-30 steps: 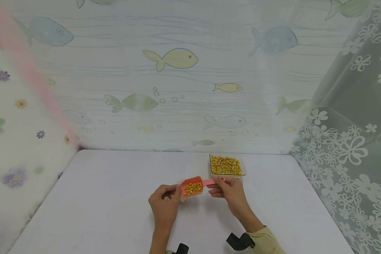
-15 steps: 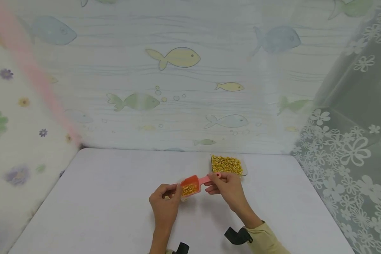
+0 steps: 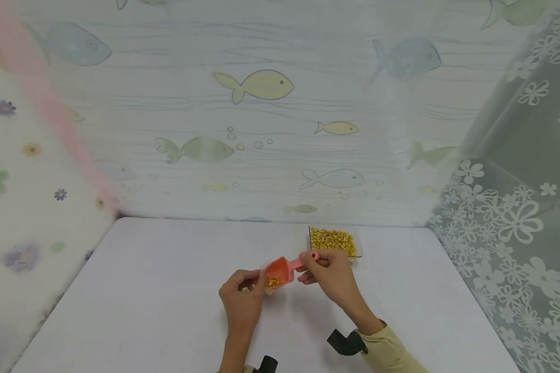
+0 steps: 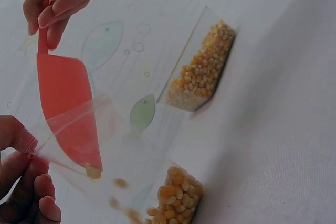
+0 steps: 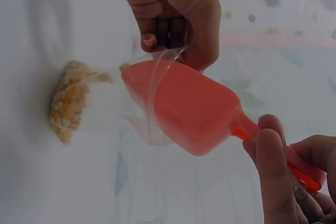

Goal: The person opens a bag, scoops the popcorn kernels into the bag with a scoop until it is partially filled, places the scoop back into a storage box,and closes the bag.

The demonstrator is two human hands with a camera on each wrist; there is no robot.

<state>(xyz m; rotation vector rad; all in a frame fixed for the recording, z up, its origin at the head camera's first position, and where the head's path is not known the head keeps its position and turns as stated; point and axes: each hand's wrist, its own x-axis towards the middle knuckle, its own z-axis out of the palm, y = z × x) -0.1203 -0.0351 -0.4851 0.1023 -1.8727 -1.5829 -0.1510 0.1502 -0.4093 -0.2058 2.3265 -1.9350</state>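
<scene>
My right hand (image 3: 331,272) grips the handle of a pinkish-red scoop (image 3: 277,270), tilted down to the left with some corn kernels (image 3: 274,282) near its lip. The scoop's front lies inside the mouth of a clear plastic bag (image 4: 73,129). Thumb and fingers of my left hand (image 3: 243,295) pinch the bag's edge beside the scoop. In the left wrist view kernels fall from the lip, above a heap of corn (image 4: 178,198) at the bag's bottom. The right wrist view shows that same heap of corn (image 5: 69,103) near the table.
A clear rectangular container (image 3: 358,249) of corn kernels stands at the back of the white table (image 3: 158,290), just behind my right hand. A fish-patterned curtain (image 3: 261,155) hangs along the table's far edge.
My right hand has risen slightly and moved left, tipping the scoop more steeply. Kernels have slid toward its lip and fewer show in it. My left hand stays in place.
</scene>
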